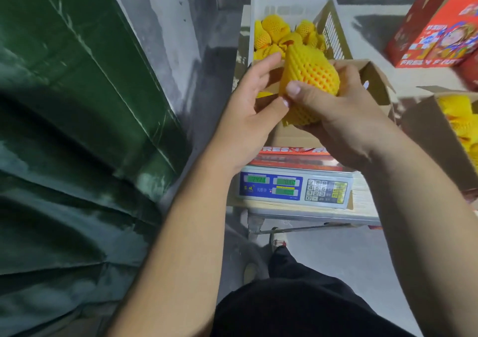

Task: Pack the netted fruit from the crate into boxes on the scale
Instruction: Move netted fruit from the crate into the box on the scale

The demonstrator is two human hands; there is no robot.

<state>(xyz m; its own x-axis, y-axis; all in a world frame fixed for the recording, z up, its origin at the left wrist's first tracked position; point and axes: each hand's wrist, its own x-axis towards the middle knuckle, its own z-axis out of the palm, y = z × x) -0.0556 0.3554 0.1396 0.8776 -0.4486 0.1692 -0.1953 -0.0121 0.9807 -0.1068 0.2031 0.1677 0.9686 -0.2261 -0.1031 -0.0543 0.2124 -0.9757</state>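
One netted fruit [309, 78] is being held above the open box [372, 78] that is standing on the scale [294, 189]. It is being cupped from below by the right hand [344, 127], thumb curled over the net, while the net's lower edge is being pinched by the left hand [248, 114]. More netted fruit is lying in the crate [261, 8] beyond. The fruit is best lowered gently, net kept fully drawn over it, and seated against the box floor without being dropped.

A pale table [367, 204] carries a scale [294, 189] at its near edge and a white crate [261, 13] at the far end. A red printed box [439, 34] and an open cardboard box [424, 127] stand on the right.
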